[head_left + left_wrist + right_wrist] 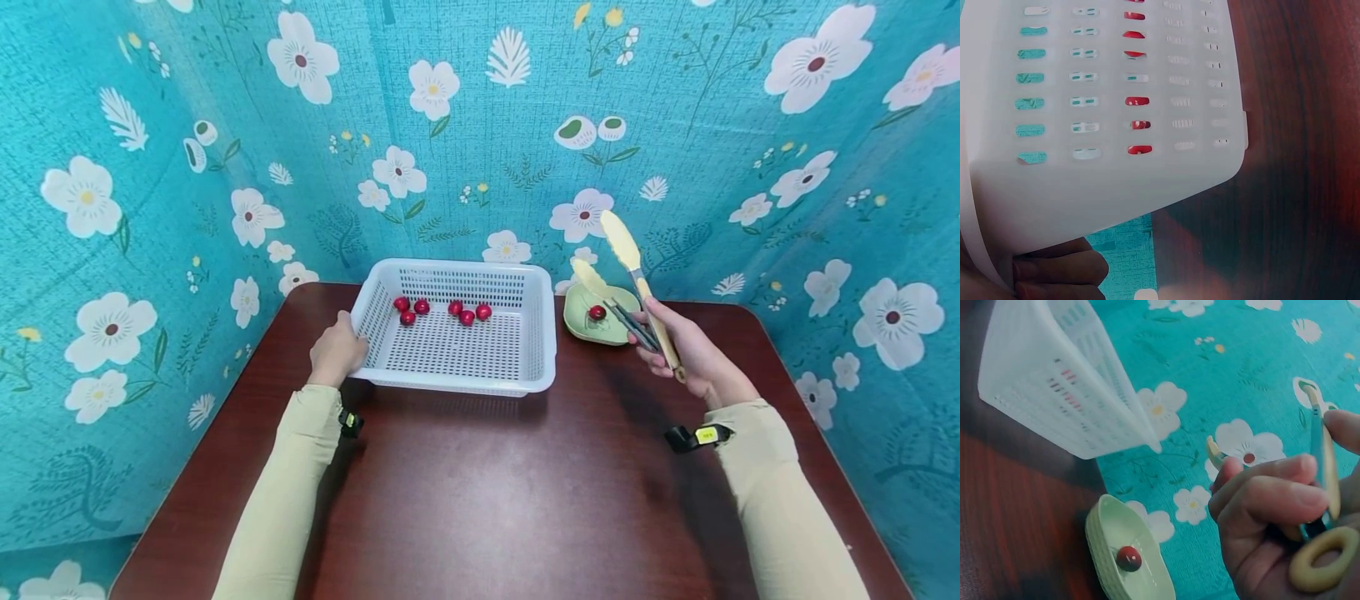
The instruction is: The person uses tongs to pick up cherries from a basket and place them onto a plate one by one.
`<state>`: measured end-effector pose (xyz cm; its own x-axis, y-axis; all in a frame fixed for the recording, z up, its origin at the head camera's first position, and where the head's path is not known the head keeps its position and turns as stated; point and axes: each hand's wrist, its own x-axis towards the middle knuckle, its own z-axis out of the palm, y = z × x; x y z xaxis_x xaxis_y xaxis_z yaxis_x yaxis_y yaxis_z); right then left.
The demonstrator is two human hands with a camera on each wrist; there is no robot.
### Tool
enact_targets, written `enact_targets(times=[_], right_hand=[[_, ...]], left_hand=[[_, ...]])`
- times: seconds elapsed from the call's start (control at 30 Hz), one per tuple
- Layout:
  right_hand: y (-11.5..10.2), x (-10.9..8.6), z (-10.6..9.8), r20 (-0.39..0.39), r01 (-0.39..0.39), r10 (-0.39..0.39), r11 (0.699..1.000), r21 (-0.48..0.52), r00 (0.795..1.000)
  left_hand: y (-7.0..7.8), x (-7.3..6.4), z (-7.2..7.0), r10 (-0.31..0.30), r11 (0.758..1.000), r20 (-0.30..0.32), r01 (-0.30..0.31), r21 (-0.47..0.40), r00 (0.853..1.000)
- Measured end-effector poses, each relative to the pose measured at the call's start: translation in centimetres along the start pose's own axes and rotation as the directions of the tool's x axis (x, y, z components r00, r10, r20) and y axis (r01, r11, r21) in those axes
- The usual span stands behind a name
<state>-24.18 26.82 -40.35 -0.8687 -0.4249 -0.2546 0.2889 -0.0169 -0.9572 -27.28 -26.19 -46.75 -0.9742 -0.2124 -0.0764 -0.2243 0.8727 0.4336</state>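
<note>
A white slatted plastic basket [450,382] stands at the back of the table, with several red cherries [467,317] in its far half. My left hand [337,350] grips the basket's left rim, its fingers curled under the edge in the left wrist view. In my right hand [682,346] is a pair of tongs [621,242] with cream tips, spread apart with nothing between them. The tongs' tips are over or near a small green dish [611,335], which holds one cherry [1129,558]. The ring at the tongs' end shows by the right palm.
The dark brown wooden table [480,500] reaches toward me. Behind it and at both sides hangs a teal cloth [480,125] with a flower pattern, close to the basket and dish. Each wrist wears a small black camera strap.
</note>
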Motion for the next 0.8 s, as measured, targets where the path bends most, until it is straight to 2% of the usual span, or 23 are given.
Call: enact_targets(times=[0.17,0.4,0.8], right_hand=[[-0.1,0.2,1.3,-0.011,-0.07,0.069,0.995,-0.067,0.998],[-0.5,0.6,2.9,-0.016,-0.099,0.098,0.977,-0.191,0.995],[-1.8,3.3,5.8,-0.087,-0.192,0.171,0.895,-0.402,0.981]], left_hand=[[0.1,-0.1,0.0,0.001,1.0,0.003,-0.001,-0.001,1.0],[0.0,0.0,0.0,-0.003,1.0,0.003,0.003,0.0,1.0],[-0.2,0.1,0.0,0.002,1.0,-0.001,-0.002,0.001,1.0]])
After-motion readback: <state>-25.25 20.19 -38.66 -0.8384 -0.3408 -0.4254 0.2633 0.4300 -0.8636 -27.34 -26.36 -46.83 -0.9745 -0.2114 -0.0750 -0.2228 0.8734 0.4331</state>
